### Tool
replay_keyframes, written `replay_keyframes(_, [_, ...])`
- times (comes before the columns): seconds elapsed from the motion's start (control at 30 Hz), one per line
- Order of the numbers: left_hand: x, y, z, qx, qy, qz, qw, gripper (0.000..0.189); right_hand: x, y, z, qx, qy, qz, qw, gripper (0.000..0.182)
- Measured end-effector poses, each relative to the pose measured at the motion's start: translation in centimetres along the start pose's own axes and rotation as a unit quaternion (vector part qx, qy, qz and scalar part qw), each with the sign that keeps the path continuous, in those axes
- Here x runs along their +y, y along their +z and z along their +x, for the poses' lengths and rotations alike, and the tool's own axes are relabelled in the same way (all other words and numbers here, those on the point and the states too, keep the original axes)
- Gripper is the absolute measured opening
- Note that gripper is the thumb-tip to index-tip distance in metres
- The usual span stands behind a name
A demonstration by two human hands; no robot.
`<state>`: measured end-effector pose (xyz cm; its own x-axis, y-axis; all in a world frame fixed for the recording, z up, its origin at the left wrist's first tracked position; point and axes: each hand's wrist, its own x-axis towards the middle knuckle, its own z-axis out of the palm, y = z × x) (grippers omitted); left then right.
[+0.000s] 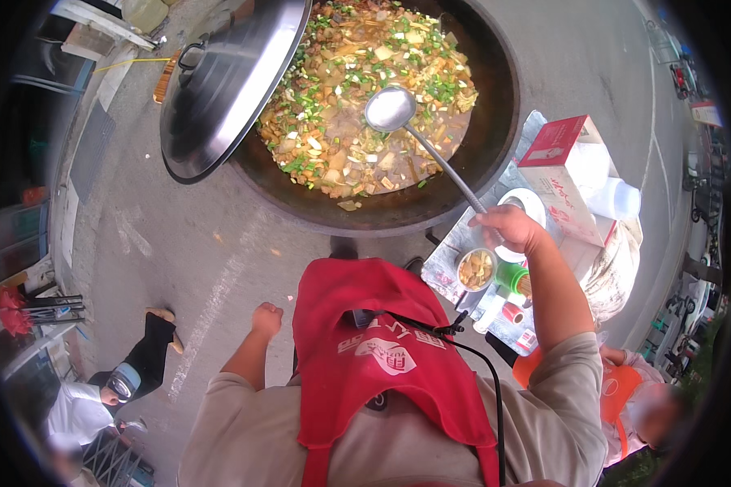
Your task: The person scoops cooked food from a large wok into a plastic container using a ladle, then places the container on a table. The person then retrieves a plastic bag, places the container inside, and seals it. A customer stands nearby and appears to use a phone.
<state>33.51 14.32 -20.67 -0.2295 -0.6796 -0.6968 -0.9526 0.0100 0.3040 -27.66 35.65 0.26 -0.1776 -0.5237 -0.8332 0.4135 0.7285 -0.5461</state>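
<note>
My right hand [510, 226] grips the handle of a long metal ladle [390, 109]. The ladle's bowl hangs above a stew [341, 134] of chunks, broth and chopped green onion in a huge wok [496, 79]. A domed metal lid [219, 91] leans up at the wok's left side. My left hand [267, 319] hangs low beside the red apron [365, 292], fingers curled, with nothing visible in it. Just below my right hand, a small round tub [476, 269] filled with food stands on a side table [444, 259].
White round dishes [533, 204], a green holder [511, 277] with sticks and a cardboard box [560, 176] of plastic tubs [615, 198] crowd the table. A person in an orange apron [621, 386] is at lower right. Another person [82, 405] carries a bowl-like vessel at lower left.
</note>
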Motion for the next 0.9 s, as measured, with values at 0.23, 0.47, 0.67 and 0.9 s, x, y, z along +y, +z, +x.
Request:
replay_keyframes(0.23, [-3.0, -3.0, 2.4, -0.043, -0.023, -0.063, 0.997, 0.023, -0.4, 11.7, -1.8, 0.207, -0.068, -0.357, 0.908, 0.025])
replay_keyframes(0.47, [-2.6, -6.3, 4.1, -0.022, -0.03, -0.144, 0.989, 0.012, 2.6, 14.3, -0.7, 0.246, -0.079, -0.478, 0.839, 0.039])
replay_keyframes(0.67, [-3.4, -7.4, 1.8, 0.006, -0.074, -0.165, 0.983, 0.018, 1.6, 14.5, -3.4, 0.149, -0.006, -0.387, 0.91, 0.041])
replay_keyframes(0.9, [-7.6, -4.9, -4.0, 0.034, -0.1, -0.11, 0.988, 0.025, 3.2, 14.8, 0.5, 0.103, 0.023, -0.187, 0.977, 0.039])
